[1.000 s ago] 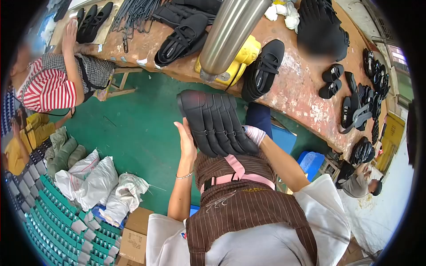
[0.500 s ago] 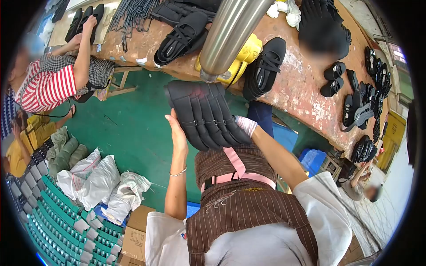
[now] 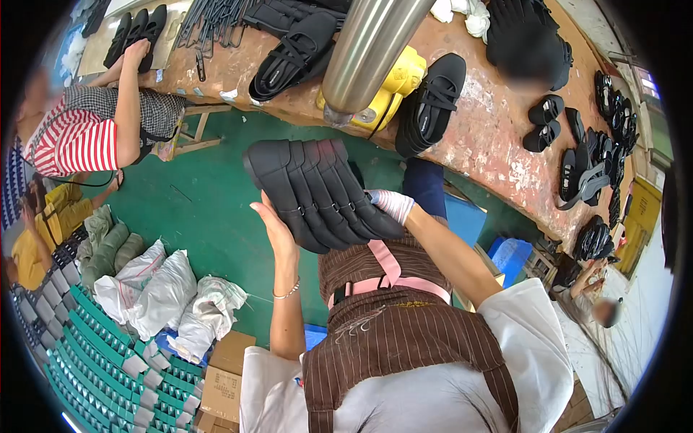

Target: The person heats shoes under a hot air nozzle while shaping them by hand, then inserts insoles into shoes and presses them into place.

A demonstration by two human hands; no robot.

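Note:
A stack of several nested black shoes (image 3: 321,195), with strap seams and small metal rings, hangs in front of my brown striped apron. My left hand (image 3: 276,229) supports its left side; the thumb stands out and the other fingers are hidden behind the shoes. On the right side, my right hand (image 3: 393,206), in a pale striped covering, grips the stack's edge. A faint red glow falls on the upper shoes. Beyond the stack stands a shiny metal tube (image 3: 372,58) with a yellow machine part (image 3: 393,83) beside it.
On the worn workbench (image 3: 498,169) lie black strappy shoes (image 3: 437,101), another pair (image 3: 292,61), and loose soles and sandals. A co-worker in a striped shirt (image 3: 83,144) handles shoes at left. White sacks (image 3: 166,289) and green racks (image 3: 108,368) stand on the floor.
The stack of shoes has moved left and slightly down, turning so more of its side faces me. Both hands moved left with it. The co-worker's arm shifted slightly.

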